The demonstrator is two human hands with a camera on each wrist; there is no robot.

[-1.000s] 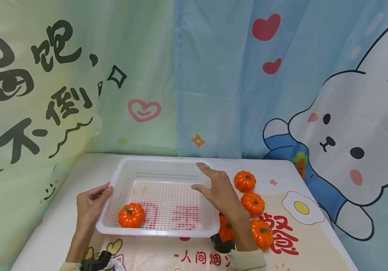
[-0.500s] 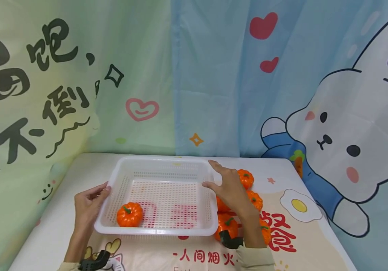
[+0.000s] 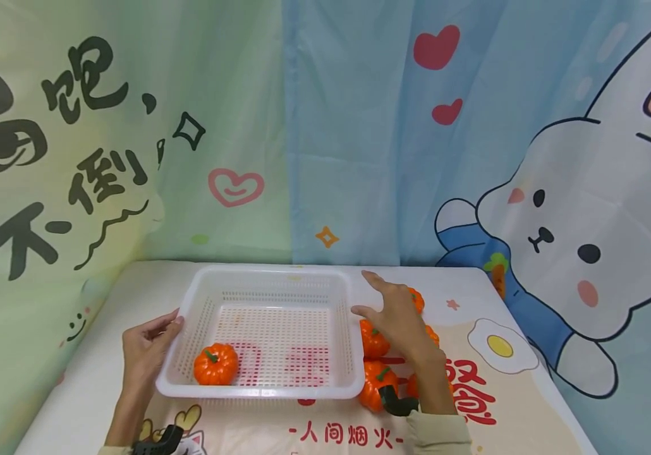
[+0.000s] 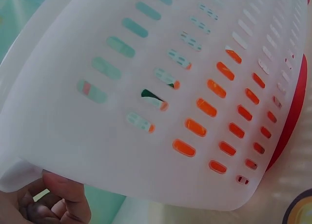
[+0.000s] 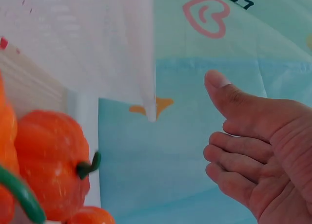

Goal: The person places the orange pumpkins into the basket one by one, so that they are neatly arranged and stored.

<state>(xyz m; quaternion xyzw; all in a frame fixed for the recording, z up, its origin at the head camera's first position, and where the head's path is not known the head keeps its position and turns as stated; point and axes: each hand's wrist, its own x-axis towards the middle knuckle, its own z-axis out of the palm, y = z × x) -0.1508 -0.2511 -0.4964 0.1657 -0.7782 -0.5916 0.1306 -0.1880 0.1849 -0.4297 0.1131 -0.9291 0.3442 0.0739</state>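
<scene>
A white perforated plastic basket sits at the middle of the table, with one small orange pumpkin inside its near left corner. My left hand pinches the basket's left rim; the left wrist view shows the thumb at the rim's edge. Just beyond the right rim, my right hand is held with thumb and fingers spread apart and nothing between them. Below it lie several more orange pumpkins, among them a near one and one behind it, partly covered by the hand and forearm.
The white table bears a printed mat with red lettering and a fried egg picture. A printed curtain hangs right behind the table's far edge. The pumpkins crowd close against the basket's right side.
My right hand has moved right, from over the basket's right part to outside its rim. The left hand keeps its hold, and the pumpkin in the basket stays put.
</scene>
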